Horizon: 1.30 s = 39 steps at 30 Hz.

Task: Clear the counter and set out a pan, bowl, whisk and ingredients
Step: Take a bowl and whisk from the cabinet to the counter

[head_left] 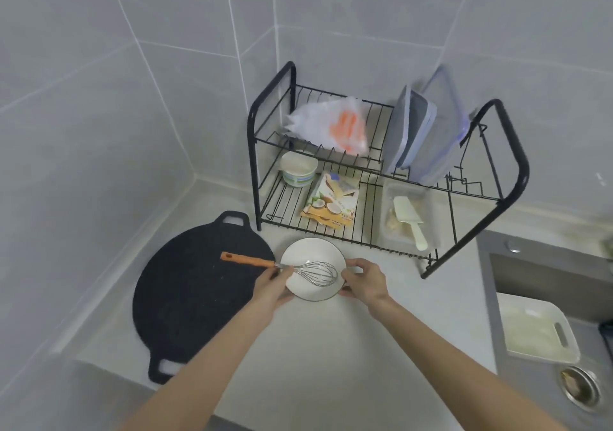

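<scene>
Just right of the pan, a glossy white ceramic bowl [305, 251], round with a thin dark rim, sits on the pale, matte stone counter [331, 357]. Both hands hold it. The left hand [275, 286] curls round the near-left rim, and the right hand [363, 281] pinches the right rim between thumb and fingers. A whisk [318, 273] lies across the bowl. Its shiny balloon of steel wires rests inside, and its slim orange handle sticks out to the left over the edge of the pan [195, 298]. The pan is a flat, round black griddle with a dull, finely speckled surface and a loop handle at each end. It lies on the counter beside the grey tiled wall.

Behind the bowl, in the corner, stands a two-tier dish rack [253, 171] of black tube and thin wire. On its upper tier are a crumpled translucent plastic bag [331, 125] with an orange print and rectangular plastic containers [418, 131] propped on edge. On the lower tier are a small round white tub [298, 168], a flat packet printed with coconuts [333, 200] and a clear plastic box [409, 218] holding a cream-coloured scoop.

To the right, a grey sink [517, 281] holds a white rectangular tray [534, 331] with a slot handle, near a round metal drain strainer [580, 387].
</scene>
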Each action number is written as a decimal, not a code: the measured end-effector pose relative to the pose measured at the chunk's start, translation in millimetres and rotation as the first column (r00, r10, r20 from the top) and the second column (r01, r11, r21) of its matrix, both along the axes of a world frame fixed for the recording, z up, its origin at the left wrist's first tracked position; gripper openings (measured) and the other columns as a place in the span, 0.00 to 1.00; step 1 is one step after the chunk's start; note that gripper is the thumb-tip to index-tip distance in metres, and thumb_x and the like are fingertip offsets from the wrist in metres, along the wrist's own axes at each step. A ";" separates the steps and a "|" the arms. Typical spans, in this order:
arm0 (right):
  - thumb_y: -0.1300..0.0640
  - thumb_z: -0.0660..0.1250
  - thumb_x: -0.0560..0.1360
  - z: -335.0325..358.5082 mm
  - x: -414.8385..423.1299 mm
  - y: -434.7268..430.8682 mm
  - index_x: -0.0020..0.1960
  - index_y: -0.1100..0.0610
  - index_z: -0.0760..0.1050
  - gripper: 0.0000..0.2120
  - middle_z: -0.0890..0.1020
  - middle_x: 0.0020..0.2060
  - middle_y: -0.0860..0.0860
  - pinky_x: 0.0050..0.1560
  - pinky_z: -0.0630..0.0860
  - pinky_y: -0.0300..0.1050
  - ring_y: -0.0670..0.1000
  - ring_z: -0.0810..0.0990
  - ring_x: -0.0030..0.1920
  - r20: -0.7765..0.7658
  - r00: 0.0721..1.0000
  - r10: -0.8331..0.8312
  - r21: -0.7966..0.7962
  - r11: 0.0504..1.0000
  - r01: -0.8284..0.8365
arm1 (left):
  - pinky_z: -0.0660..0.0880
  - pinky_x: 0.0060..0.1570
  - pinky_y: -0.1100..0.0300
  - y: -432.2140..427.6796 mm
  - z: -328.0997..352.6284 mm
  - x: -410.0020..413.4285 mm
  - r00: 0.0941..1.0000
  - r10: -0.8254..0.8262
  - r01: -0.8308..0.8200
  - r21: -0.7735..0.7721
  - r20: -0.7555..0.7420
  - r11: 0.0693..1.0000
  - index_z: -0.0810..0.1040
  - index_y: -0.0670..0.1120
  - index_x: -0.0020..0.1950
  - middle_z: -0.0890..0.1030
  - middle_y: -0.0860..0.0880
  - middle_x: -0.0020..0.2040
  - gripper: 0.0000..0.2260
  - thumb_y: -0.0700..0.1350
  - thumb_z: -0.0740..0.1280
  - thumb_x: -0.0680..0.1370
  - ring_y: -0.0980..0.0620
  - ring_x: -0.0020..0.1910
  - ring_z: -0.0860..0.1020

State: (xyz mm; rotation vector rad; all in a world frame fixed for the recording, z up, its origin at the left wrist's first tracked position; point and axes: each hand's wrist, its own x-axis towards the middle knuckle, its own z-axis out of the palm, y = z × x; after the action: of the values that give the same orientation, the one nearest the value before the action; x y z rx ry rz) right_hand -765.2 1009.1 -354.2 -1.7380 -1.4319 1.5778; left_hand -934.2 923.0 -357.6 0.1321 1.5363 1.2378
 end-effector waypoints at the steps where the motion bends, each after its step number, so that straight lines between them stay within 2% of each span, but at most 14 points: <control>1: 0.64 0.66 0.74 -1.2 -2.0 -1.2 0.59 0.61 0.77 0.14 0.81 0.47 0.57 0.35 0.82 0.42 0.50 0.81 0.34 0.005 1.000 -0.017 -0.005 1.000 0.017 | 0.78 0.52 0.54 0.2 -0.2 -2.0 1.000 -0.014 0.014 0.005 0.006 1.000 0.75 0.42 0.60 0.77 0.43 0.62 0.12 0.41 0.67 0.78 0.47 0.56 0.78; 4: 0.65 0.65 0.73 -0.3 -8.6 -2.3 0.57 0.60 0.78 0.13 0.81 0.40 0.55 0.33 0.81 0.39 0.49 0.80 0.34 0.020 0.998 -0.067 0.000 0.998 0.067 | 0.79 0.45 0.59 2.8 1.4 -9.2 0.998 -0.051 0.050 0.018 0.030 0.999 0.76 0.43 0.55 0.78 0.43 0.60 0.07 0.39 0.66 0.78 0.47 0.55 0.78; 7: 0.65 0.63 0.75 2.2 -11.5 -2.4 0.57 0.59 0.78 0.13 0.81 0.39 0.55 0.33 0.81 0.38 0.50 0.80 0.36 -0.020 0.997 -0.076 -0.040 0.996 0.075 | 0.77 0.53 0.56 4.8 -0.6 -15.4 0.995 -0.080 0.078 0.033 0.052 0.996 0.76 0.43 0.60 0.78 0.43 0.60 0.11 0.40 0.66 0.78 0.46 0.59 0.78; 9: 0.64 0.63 0.76 3.3 -9.7 -4.9 0.59 0.58 0.78 0.13 0.82 0.41 0.56 0.33 0.81 0.38 0.52 0.81 0.38 -0.052 0.996 -0.067 -0.070 0.995 0.064 | 0.76 0.55 0.54 2.9 -0.3 -18.0 0.992 -0.109 0.107 0.029 0.061 0.994 0.76 0.43 0.61 0.79 0.45 0.58 0.12 0.40 0.66 0.78 0.47 0.58 0.78; 14: 0.58 0.66 0.76 7.3 -0.5 -19.7 0.57 0.56 0.76 0.09 0.82 0.50 0.55 0.40 0.80 0.44 0.53 0.80 0.40 -0.069 0.992 -0.103 -0.062 0.993 0.099 | 0.77 0.51 0.54 -8.2 3.6 -22.7 0.988 -0.153 0.153 -0.032 0.000 0.988 0.75 0.48 0.61 0.78 0.46 0.55 0.11 0.42 0.64 0.79 0.48 0.54 0.77; 18: 0.62 0.65 0.76 13.2 8.4 -39.3 0.57 0.56 0.75 0.10 0.80 0.51 0.55 0.43 0.80 0.47 0.53 0.79 0.39 -0.093 0.981 -0.168 -0.041 0.985 0.165 | 0.77 0.49 0.56 -29.5 9.3 -26.8 0.975 -0.221 0.220 -0.047 -0.019 0.974 0.74 0.45 0.62 0.77 0.45 0.59 0.12 0.42 0.64 0.79 0.48 0.55 0.77; 21: 0.62 0.65 0.77 22.6 18.3 -50.9 0.59 0.57 0.75 0.11 0.80 0.52 0.55 0.45 0.80 0.47 0.53 0.80 0.39 -0.118 0.978 -0.169 -0.036 0.985 0.166 | 0.77 0.49 0.57 -40.9 14.7 -24.0 0.952 -0.303 0.302 -0.051 -0.036 0.952 0.75 0.44 0.60 0.78 0.46 0.57 0.10 0.41 0.63 0.79 0.48 0.55 0.78; 25: 0.62 0.64 0.78 38.9 35.6 -77.3 0.60 0.57 0.75 0.11 0.80 0.52 0.54 0.47 0.80 0.46 0.53 0.80 0.41 -0.186 0.968 -0.171 -0.037 0.985 0.167 | 0.78 0.46 0.58 -45.3 30.2 -9.7 0.891 -0.452 0.451 -0.034 -0.047 0.892 0.77 0.46 0.56 0.80 0.47 0.56 0.08 0.41 0.63 0.79 0.49 0.52 0.79; 32: 0.61 0.63 0.78 59.0 93.7 -120.2 0.61 0.56 0.75 0.11 0.81 0.55 0.54 0.48 0.80 0.45 0.53 0.81 0.44 -0.203 0.941 -0.270 -0.011 0.962 0.273 | 0.78 0.43 0.60 -34.3 63.3 51.3 0.768 -0.631 0.636 0.007 -0.110 0.772 0.78 0.49 0.53 0.81 0.50 0.51 0.07 0.41 0.64 0.78 0.50 0.46 0.79; 36: 0.60 0.63 0.79 68.3 146.5 -144.6 0.62 0.56 0.75 0.12 0.81 0.55 0.53 0.49 0.80 0.46 0.53 0.82 0.47 -0.210 0.900 -0.383 0.014 0.919 0.395 | 0.77 0.44 0.60 -28.0 78.5 107.8 0.663 -0.729 0.743 0.028 -0.171 0.669 0.77 0.47 0.56 0.80 0.49 0.51 0.08 0.40 0.63 0.79 0.50 0.46 0.79; 39: 0.59 0.64 0.78 70.5 197.2 -168.4 0.62 0.56 0.75 0.12 0.81 0.55 0.52 0.50 0.81 0.46 0.53 0.82 0.48 -0.224 0.852 -0.474 0.033 0.870 0.493 | 0.77 0.45 0.61 -28.4 87.2 164.9 0.549 -0.809 0.831 0.034 -0.208 0.555 0.77 0.46 0.59 0.80 0.49 0.53 0.10 0.41 0.62 0.79 0.50 0.46 0.79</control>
State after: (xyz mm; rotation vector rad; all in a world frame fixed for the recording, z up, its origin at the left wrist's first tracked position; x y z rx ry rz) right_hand -568.0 840.7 -283.7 -1.6536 -0.8555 1.3450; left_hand -769.2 894.6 -270.4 0.9734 1.2546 0.5395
